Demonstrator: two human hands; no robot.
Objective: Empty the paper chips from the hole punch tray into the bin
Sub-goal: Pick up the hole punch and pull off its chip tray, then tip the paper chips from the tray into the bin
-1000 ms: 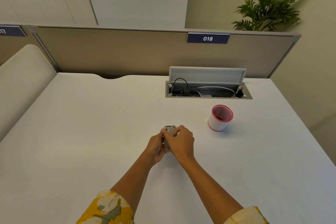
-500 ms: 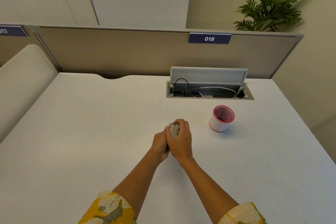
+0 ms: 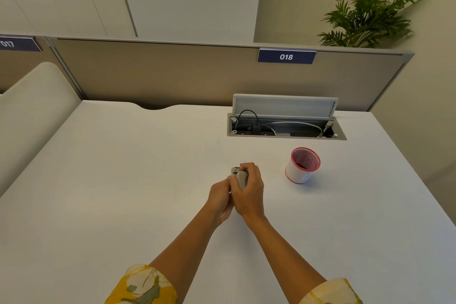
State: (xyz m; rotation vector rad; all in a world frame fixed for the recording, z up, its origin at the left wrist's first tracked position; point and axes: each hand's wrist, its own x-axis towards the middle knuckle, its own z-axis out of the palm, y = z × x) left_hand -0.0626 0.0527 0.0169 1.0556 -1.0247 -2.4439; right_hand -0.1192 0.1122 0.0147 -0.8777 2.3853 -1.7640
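A: On the table (image 3: 123, 180), wide, matte white, what changed w/ your hands?

B: Both closed tighter round the hole punch (image 3: 240, 177). A sec ago its grey top showed; now your right hand (image 3: 248, 191) wraps over it, left hand (image 3: 219, 196) pinching the side. Prob prising the tray off.

A: Bin?

B: Bin (image 3: 302, 165), small white cylinder w/ red rim, stands well apart to your right. Punch: small, smooth grey, rounded. Chips not out yet.

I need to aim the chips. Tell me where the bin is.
In the head view, the bin stands on the white desk, right of both hands and near the open cable box.
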